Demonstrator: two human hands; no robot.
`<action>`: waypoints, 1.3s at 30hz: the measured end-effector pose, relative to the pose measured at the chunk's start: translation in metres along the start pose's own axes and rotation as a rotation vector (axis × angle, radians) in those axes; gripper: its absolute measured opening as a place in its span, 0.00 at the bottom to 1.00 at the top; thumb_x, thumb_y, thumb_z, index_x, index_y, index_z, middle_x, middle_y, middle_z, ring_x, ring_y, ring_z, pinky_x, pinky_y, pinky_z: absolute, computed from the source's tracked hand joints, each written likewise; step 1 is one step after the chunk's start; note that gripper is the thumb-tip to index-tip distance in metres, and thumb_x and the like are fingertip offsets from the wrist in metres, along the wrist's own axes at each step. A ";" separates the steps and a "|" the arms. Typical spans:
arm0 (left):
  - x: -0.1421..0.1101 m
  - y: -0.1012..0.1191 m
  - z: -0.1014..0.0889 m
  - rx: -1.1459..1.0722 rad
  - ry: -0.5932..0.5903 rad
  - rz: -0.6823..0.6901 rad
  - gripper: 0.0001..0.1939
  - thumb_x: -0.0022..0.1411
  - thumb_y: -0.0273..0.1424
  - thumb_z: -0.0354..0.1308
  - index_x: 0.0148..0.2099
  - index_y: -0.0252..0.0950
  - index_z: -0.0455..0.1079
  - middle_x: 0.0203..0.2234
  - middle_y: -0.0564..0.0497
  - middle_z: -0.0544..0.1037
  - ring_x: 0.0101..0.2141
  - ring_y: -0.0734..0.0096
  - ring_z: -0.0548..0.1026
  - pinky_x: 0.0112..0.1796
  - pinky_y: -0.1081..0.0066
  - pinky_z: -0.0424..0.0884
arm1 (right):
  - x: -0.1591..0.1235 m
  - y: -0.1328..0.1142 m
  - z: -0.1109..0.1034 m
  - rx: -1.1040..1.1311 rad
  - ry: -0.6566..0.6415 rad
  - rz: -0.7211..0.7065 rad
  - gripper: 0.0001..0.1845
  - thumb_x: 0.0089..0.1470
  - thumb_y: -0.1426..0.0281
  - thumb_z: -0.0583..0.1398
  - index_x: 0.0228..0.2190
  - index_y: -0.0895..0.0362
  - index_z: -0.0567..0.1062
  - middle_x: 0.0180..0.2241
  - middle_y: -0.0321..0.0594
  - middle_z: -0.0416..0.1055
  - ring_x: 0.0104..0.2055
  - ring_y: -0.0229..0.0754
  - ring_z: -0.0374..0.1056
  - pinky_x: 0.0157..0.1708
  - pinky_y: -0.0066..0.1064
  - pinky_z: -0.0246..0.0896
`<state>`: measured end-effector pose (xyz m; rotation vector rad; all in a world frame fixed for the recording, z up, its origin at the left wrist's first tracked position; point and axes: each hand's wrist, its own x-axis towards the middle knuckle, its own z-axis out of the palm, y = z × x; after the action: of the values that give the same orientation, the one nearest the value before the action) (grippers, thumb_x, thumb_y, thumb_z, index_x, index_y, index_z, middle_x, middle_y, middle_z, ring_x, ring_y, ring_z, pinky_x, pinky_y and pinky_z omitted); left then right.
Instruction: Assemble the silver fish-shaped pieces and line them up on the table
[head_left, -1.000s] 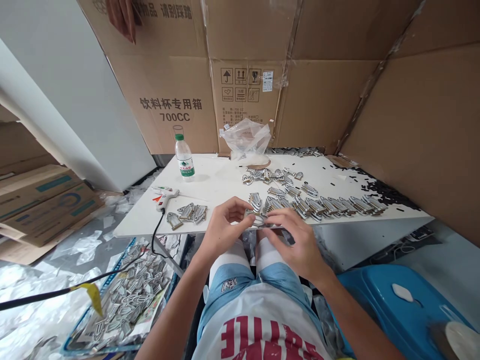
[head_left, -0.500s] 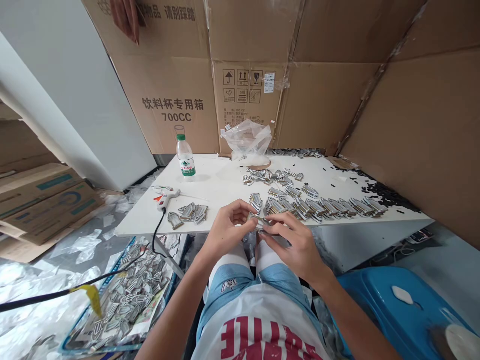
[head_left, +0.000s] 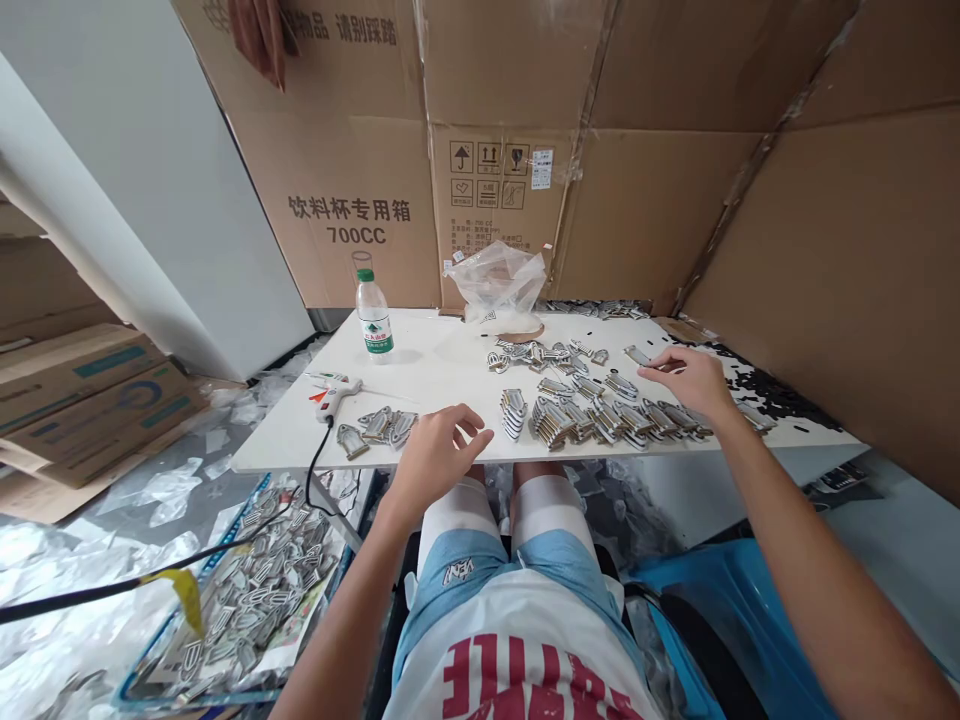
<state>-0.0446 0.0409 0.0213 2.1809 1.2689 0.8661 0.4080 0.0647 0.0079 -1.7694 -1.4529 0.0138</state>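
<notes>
Below the white tabletop (head_left: 435, 365), a blue-rimmed tray (head_left: 240, 697) holds heaped metal pieces (head_left: 262, 590); the left hand (head_left: 442, 450) curls loosely open, the right hand (head_left: 690, 382) pinches a small flat piece (head_left: 637, 356)

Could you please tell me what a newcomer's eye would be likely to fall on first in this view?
Probably the long row of overlapping metal pieces along the near edge of the white table, with the right hand reaching out beyond it. Next might come the tall cardboard wall behind the table, and the bright blue plastic object at the lower right.
</notes>
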 end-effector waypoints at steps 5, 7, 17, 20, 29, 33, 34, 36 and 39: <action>0.002 -0.011 0.015 0.264 -0.088 0.024 0.05 0.68 0.34 0.65 0.43 0.39 0.78 0.42 0.47 0.85 0.37 0.59 0.82 0.38 0.63 0.70 | 0.024 0.045 0.021 -0.062 -0.168 0.076 0.23 0.39 0.48 0.73 0.21 0.54 0.81 0.26 0.45 0.81 0.32 0.49 0.72 0.36 0.39 0.60; 0.002 -0.012 0.019 0.288 -0.131 0.030 0.06 0.68 0.35 0.65 0.43 0.39 0.79 0.42 0.47 0.85 0.38 0.58 0.82 0.38 0.64 0.70 | 0.026 0.051 0.030 -0.072 -0.204 0.091 0.24 0.38 0.46 0.73 0.21 0.55 0.81 0.26 0.45 0.81 0.32 0.49 0.72 0.35 0.39 0.59; 0.000 -0.013 0.019 0.336 -0.134 0.022 0.05 0.67 0.33 0.67 0.44 0.39 0.80 0.43 0.45 0.84 0.42 0.54 0.82 0.42 0.60 0.72 | 0.041 0.063 0.055 -0.141 -0.274 0.109 0.17 0.38 0.54 0.73 0.22 0.54 0.81 0.27 0.44 0.82 0.32 0.47 0.73 0.35 0.37 0.60; -0.001 -0.013 0.018 0.344 -0.136 0.035 0.06 0.68 0.33 0.66 0.45 0.39 0.80 0.44 0.44 0.84 0.44 0.52 0.82 0.43 0.60 0.72 | 0.042 0.066 0.055 -0.171 -0.275 0.109 0.15 0.39 0.56 0.72 0.24 0.54 0.82 0.29 0.44 0.82 0.34 0.49 0.74 0.36 0.38 0.61; 0.000 -0.018 0.020 0.401 -0.145 0.058 0.07 0.69 0.33 0.65 0.47 0.37 0.79 0.44 0.43 0.82 0.47 0.49 0.80 0.45 0.57 0.74 | 0.044 0.073 0.055 -0.241 -0.282 0.087 0.15 0.40 0.56 0.73 0.25 0.54 0.81 0.29 0.43 0.82 0.33 0.48 0.74 0.36 0.37 0.62; 0.001 -0.019 0.023 0.439 -0.136 0.078 0.09 0.70 0.31 0.65 0.51 0.36 0.78 0.49 0.41 0.80 0.54 0.47 0.76 0.51 0.54 0.73 | 0.052 0.069 0.050 -0.288 -0.255 0.052 0.16 0.39 0.55 0.73 0.27 0.54 0.82 0.33 0.44 0.82 0.37 0.51 0.75 0.38 0.38 0.64; 0.001 -0.019 0.024 0.446 -0.137 0.088 0.11 0.70 0.31 0.65 0.53 0.36 0.78 0.52 0.40 0.80 0.55 0.47 0.75 0.53 0.54 0.72 | 0.055 0.066 0.051 -0.300 -0.236 0.040 0.16 0.41 0.55 0.72 0.28 0.54 0.83 0.36 0.46 0.82 0.39 0.52 0.75 0.40 0.38 0.64; 0.002 -0.020 0.027 0.458 -0.150 0.112 0.15 0.70 0.30 0.66 0.57 0.35 0.77 0.55 0.40 0.79 0.57 0.47 0.73 0.56 0.53 0.71 | 0.064 0.057 0.056 -0.317 -0.213 0.014 0.16 0.47 0.55 0.69 0.32 0.54 0.83 0.40 0.47 0.83 0.44 0.53 0.76 0.44 0.39 0.66; 0.003 -0.023 0.030 0.474 -0.194 0.147 0.14 0.69 0.31 0.68 0.56 0.35 0.78 0.53 0.41 0.80 0.55 0.48 0.75 0.56 0.54 0.72 | 0.079 0.041 0.076 -0.329 -0.267 -0.014 0.15 0.54 0.56 0.67 0.36 0.53 0.84 0.42 0.43 0.84 0.46 0.49 0.77 0.48 0.36 0.66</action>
<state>-0.0351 0.0519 -0.0139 2.6780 1.3293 0.4138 0.4302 0.1737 -0.0287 -2.0840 -1.7365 0.0034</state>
